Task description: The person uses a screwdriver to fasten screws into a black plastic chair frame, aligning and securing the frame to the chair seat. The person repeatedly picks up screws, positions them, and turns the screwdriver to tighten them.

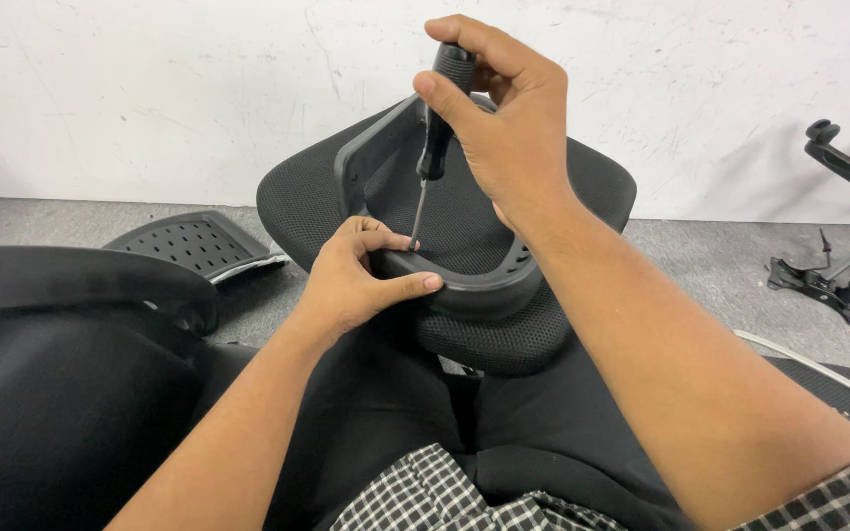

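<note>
Screwdriver [433, 138], black handle, thin metal shaft, held nearly upright with a slight lean. Tip sits down on the curved black plastic frame [474, 285] bolted across a mesh chair part [464, 211], which rests on the person's lap, tilted up toward the wall.

Right hand [499, 118]: fingers curled shut around the top of the screwdriver handle, thumb pressed along its side, wrist bent over from above.

Left hand [356, 275]: gripping the plastic frame just beside the tip. Thumb lies flat along the frame's outer edge, fingers folded over the top rim; the index fingertip is touching or nearly touching the shaft's lower end (cannot tell whether a screw is under it, the fingers hide that spot).

Person seated, black trousers [533, 413], checked shirt hem [445, 492] showing at the bottom of the view.

Left of the lap: a large black padded chair piece [61, 374] with a curved edge. Beyond it on the grey floor [700, 265], a perforated black plastic panel [194, 241]. Far right, by the scuffed white wall [150, 88], a black chair armrest and mechanism [843, 226], well apart from the hands.
</note>
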